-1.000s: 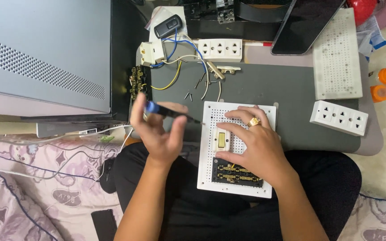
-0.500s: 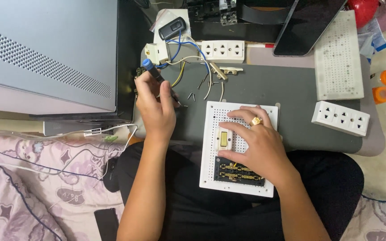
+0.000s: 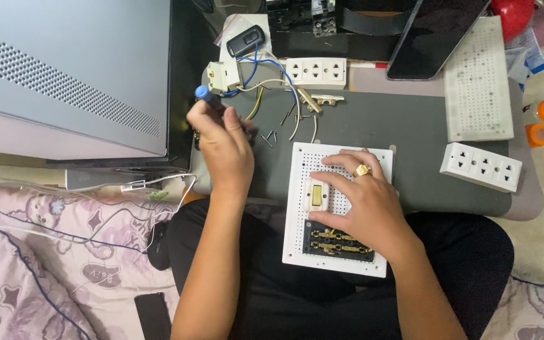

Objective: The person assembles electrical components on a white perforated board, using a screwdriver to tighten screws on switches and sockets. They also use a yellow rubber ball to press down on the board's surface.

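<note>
The grey table (image 3: 373,126) was crowded along its far edge, and only its middle strip was bare. The white perforated board (image 3: 338,211) lay across the near edge of the table, so that its lower part hung over the person's lap. On its left side there was little room, because the left forearm passed close to that edge. On its right side a bare part of the table remained between the board and the white socket strip (image 3: 480,166), which lay well apart near the right edge.

The left hand (image 3: 225,148) was raised over the left edge of the table, close to the dark side of the grey computer case (image 3: 64,75). This hand was closed around a screwdriver with a blue handle (image 3: 204,94), and the blue end stood out above the fingers. Some loose screws (image 3: 271,135) lay just beside this hand, and coloured wires (image 3: 266,82) ran from a small switch block (image 3: 221,77) behind it.

The right hand (image 3: 360,201) lay flat on the board with the fingers spread and a ring on one finger. It pressed the board down and gripped nothing. Its fingertips reached to the left, near a small white switch (image 3: 317,196), and the palm covered part of the dark terminal block (image 3: 338,242).
</note>
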